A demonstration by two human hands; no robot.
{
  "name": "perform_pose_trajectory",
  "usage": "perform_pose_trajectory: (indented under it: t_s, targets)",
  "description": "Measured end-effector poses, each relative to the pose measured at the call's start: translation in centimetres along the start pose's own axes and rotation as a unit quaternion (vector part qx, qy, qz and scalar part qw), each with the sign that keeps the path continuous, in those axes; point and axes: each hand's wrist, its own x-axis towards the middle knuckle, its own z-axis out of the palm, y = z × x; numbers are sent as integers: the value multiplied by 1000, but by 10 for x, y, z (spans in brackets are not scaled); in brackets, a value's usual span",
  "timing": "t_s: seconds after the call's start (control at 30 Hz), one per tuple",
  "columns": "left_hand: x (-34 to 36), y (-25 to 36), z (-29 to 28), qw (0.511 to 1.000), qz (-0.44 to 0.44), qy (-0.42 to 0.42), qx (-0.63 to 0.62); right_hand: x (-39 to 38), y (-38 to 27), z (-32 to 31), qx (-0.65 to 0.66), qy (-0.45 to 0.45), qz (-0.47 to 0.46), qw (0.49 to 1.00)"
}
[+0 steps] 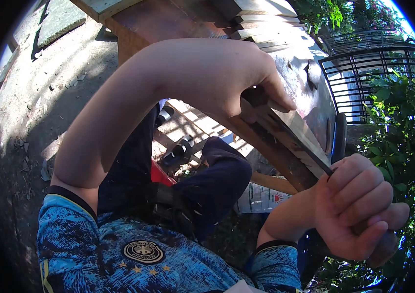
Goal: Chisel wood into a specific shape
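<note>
My left hand [236, 78] reaches across from the left, wrist bent, with its fingers closed over the near end of a pale piece of wood [303, 130] at the table's edge. Its palm hides part of what it grips. A thin, dark, blade-like strip [310, 151] runs along the wood from under the left hand toward the lower right. Closed in a fist, my right hand [356, 207] has the strip's far end at its knuckles. Whatever handle lies inside that fist is hidden, so I cannot tell the tool's exact kind.
Several pale boards [268, 22] are stacked at the far side of the worn table [168, 22]. Beneath it are slatted wood and dark cylindrical items [178, 151]. A printed white sack [261, 198] stands under the edge. A black metal gate [368, 73] and leafy plants [398, 141] border the right.
</note>
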Motion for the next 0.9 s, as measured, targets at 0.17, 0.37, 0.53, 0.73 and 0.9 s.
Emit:
perform_pose_trajectory:
  t_s: [0.17, 0.37, 0.53, 0.73, 0.9]
  targets:
    - [1, -7, 4, 998, 42, 52, 18, 5, 2, 3, 15, 20, 17, 1000]
    - [-1, -9, 5, 998, 31, 45, 40, 11, 2, 4, 19, 13, 44, 999]
    - [-2, -9, 5, 996, 43, 58, 48, 17, 0, 1, 45, -32, 79, 995]
    - [0, -10, 5, 997, 38, 48, 51, 19, -1, -1, 41, -28, 90, 995]
    - [2, -12, 5, 997, 48, 44, 39, 22, 0, -1, 43, -40, 96, 994]
